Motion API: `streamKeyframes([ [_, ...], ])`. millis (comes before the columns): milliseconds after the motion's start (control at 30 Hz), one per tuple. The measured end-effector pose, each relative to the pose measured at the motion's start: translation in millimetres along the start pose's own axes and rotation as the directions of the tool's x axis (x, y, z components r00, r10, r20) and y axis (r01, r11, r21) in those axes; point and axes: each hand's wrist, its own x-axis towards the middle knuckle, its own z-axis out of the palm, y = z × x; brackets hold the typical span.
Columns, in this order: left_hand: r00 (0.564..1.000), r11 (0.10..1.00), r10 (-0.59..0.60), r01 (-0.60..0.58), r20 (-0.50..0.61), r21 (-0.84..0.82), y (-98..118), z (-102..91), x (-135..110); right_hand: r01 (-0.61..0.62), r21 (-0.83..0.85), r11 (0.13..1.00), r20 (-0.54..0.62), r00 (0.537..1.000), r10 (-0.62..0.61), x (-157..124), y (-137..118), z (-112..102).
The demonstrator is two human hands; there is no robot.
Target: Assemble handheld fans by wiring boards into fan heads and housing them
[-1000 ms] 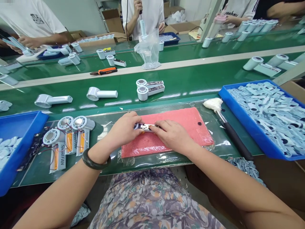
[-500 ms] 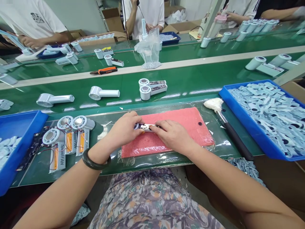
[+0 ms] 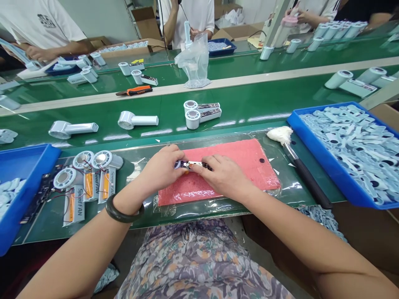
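Note:
A handheld fan body [image 3: 195, 164] with a circuit board showing in its handle lies over the red pad [image 3: 240, 166]. My left hand [image 3: 163, 166], with a dark bangle at the wrist, is closed round its head end and hides most of the head. My right hand [image 3: 225, 174] grips the handle, its thumb pressing on the board. Left of my hands lie several fan bodies [image 3: 106, 160] with wired orange batteries [image 3: 107, 182]. To the right of the pad rests a black-handled mallet [image 3: 307, 178] with a white wrapped head.
A blue tray [image 3: 343, 178] of pale blue parts stands at right, another blue tray [image 3: 51, 160] at left. On the green conveyor [image 3: 249, 97] sit several fan bodies [image 3: 193, 119]. Orange pliers [image 3: 137, 90] and a plastic bag [image 3: 196, 62] lie beyond. Co-workers [image 3: 59, 33] sit across.
My right thumb has shifted left along the board in the handle. My left hand keeps its grip. Fan bodies on the conveyor have moved slightly to the right.

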Motion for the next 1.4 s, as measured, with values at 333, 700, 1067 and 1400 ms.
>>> streamKeyframes([
  [333,1.0,1.0,0.01,-0.011,-0.005,-0.013,0.2,0.3,-0.3,-0.023,0.051,0.998,-0.04,0.999,0.025,-1.0,-1.0,4.3],
  [700,0.999,0.999,0.032,-0.032,-0.014,-0.014,0.3,0.1,-1.3,-0.044,0.069,0.997,-0.005,0.999,0.045,-0.4,-1.6,1.6],
  [1067,1.0,1.0,0.019,-0.019,-0.008,-0.007,-0.2,-0.1,-0.7,-0.024,0.052,0.998,-0.041,0.999,0.026,-0.8,-0.9,3.6],
  [1400,1.0,1.0,0.009,-0.009,0.018,-0.002,1.0,-2.2,-0.9,-0.03,0.078,0.996,-0.04,0.999,0.033,0.8,-1.7,3.5],
])
